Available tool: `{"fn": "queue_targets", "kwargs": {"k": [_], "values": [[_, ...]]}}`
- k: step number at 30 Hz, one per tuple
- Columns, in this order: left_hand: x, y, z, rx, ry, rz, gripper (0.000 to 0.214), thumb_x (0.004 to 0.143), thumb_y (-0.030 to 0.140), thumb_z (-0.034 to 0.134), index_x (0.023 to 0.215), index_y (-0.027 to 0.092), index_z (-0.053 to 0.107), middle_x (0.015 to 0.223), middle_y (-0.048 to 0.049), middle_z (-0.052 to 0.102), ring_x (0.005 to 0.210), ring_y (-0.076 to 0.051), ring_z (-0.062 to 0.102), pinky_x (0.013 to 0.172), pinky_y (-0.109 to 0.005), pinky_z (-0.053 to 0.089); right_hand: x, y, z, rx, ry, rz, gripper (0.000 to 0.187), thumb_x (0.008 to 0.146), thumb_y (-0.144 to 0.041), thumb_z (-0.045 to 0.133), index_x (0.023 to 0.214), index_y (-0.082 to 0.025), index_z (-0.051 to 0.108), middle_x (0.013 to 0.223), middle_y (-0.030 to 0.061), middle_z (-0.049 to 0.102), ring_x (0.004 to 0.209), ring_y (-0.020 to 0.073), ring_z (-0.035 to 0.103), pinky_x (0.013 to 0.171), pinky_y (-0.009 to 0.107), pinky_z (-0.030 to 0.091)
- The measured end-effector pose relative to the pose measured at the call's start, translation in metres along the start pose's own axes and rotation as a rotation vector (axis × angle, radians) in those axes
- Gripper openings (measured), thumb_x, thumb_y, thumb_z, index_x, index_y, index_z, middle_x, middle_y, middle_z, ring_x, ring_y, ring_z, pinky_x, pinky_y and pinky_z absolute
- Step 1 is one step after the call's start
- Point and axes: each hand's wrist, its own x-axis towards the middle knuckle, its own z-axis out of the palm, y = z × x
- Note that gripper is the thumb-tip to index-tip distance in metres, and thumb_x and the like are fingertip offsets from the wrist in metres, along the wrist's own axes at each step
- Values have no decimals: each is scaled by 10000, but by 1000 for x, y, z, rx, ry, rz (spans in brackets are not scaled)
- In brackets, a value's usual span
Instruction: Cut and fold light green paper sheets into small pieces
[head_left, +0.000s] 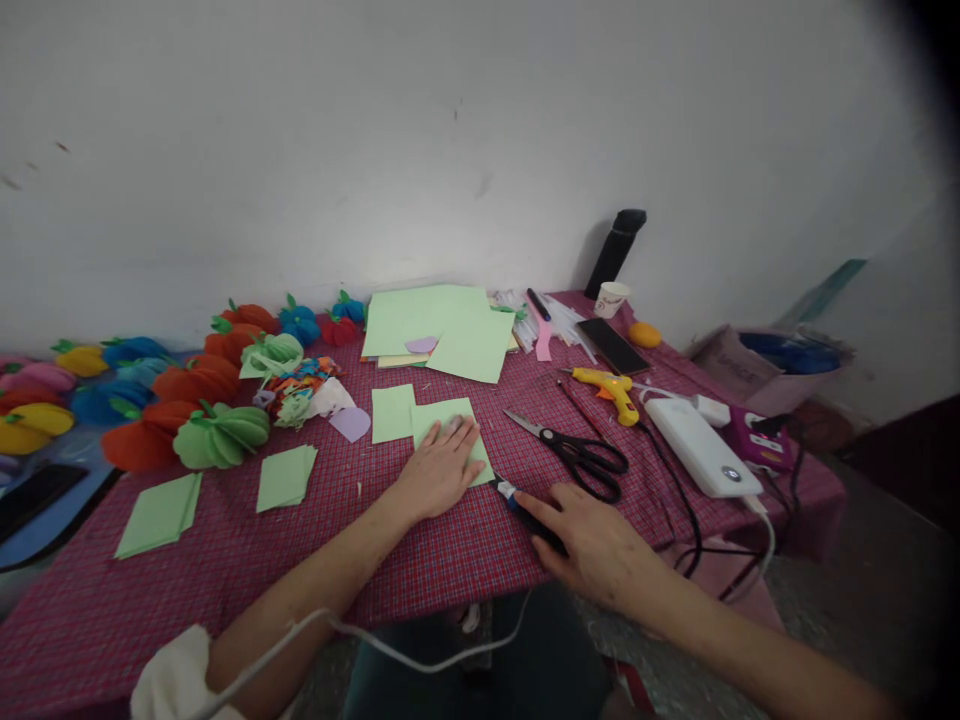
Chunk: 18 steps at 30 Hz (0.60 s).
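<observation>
My left hand (442, 465) lies flat, fingers stretched out, on a light green paper piece (435, 413). A second green paper piece (391, 414) adjoins it on the left. To the right, my right hand (592, 540) has its fingers around what looks like a utility knife (508, 492) with a black handle and a blue and white front. The knife's tip is close to the lower right corner of the paper under my left hand; part of the handle is hidden by my fingers. Black-handled scissors (574, 455) lie partly open just beyond my right hand.
Small green paper stacks (286, 478) and colourful paper pumpkins (221, 437) are at left. Large green sheets (424, 318) lie at the back. At right are a yellow glue gun (611, 388), a white power bank (701, 447) and cables. A white cord (420, 665) crosses in front.
</observation>
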Motion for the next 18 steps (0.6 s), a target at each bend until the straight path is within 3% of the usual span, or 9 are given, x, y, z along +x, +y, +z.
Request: {"fn": "queue_targets", "kwargs": {"k": [8,18], "values": [[-1,0,-1,-7,8,-4,578,884,468,125,1370,159,171,1426,-75,221,1317,-189,136,1061,-400,106,13,0,-3,-41,0,-24,461,776,-269,465,1234,-227,440,883,66,506,808,177,488,682,286,388],[-1,0,1,-16,12,0,573,883,471,136,1357,158,212,1419,-81,240,1314,-199,145,1060,-416,97,18,3,0,-39,25,-38,455,778,-258,458,1232,-218,451,872,68,509,795,172,487,690,282,388]]}}
